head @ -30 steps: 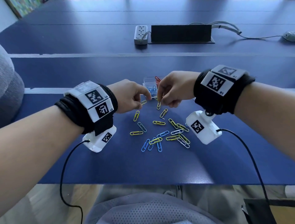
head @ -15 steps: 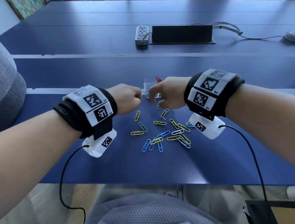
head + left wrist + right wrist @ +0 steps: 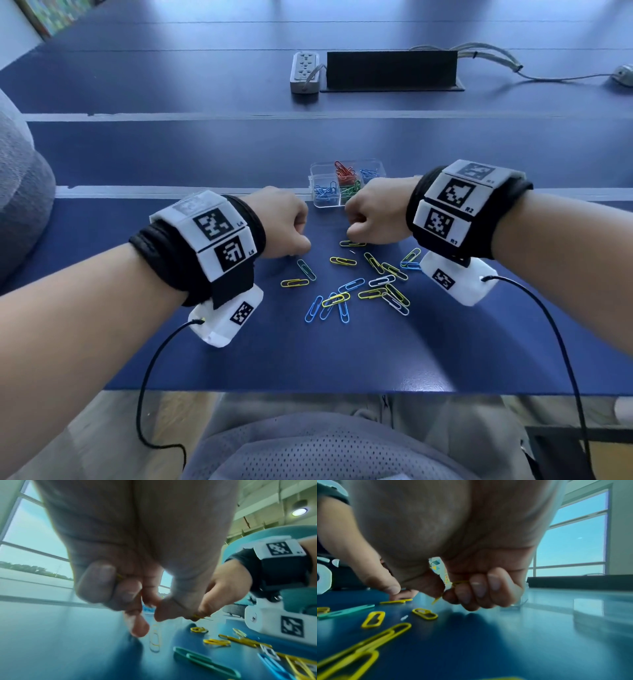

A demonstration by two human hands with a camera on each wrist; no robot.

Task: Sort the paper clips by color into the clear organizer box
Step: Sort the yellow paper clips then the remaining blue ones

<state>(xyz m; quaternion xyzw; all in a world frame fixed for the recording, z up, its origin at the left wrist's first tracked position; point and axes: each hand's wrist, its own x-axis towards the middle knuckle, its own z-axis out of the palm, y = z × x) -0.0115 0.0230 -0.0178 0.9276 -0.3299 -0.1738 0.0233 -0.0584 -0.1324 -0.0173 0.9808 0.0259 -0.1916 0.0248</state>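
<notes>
The clear organizer box [image 3: 320, 178] stands on the blue table just beyond both hands, with red, green and blue clips in separate compartments. Loose paper clips [image 3: 356, 287], yellow, blue, green and white, lie scattered in front of it. My left hand [image 3: 291, 236] is curled low over the pile's left edge. A bit of yellow clip [image 3: 120, 576] shows inside its curled fingers, and its thumb and forefinger reach down at a yellow clip [image 3: 155, 638] on the table. My right hand [image 3: 370, 219] holds yellow clips [image 3: 459, 582] in its curled fingers and pinches another [image 3: 436, 599].
A grey power strip [image 3: 304, 72] and a black cable box [image 3: 392, 70] sit far back on the table, with cables trailing right. The table's near edge [image 3: 308, 390] runs just above my lap. Bare blue surface lies left and right of the pile.
Both hands have drawn back from the box toward me and dropped onto the pile, uncovering the box. The left hand now covers the yellow clip that lay at the pile's upper left.
</notes>
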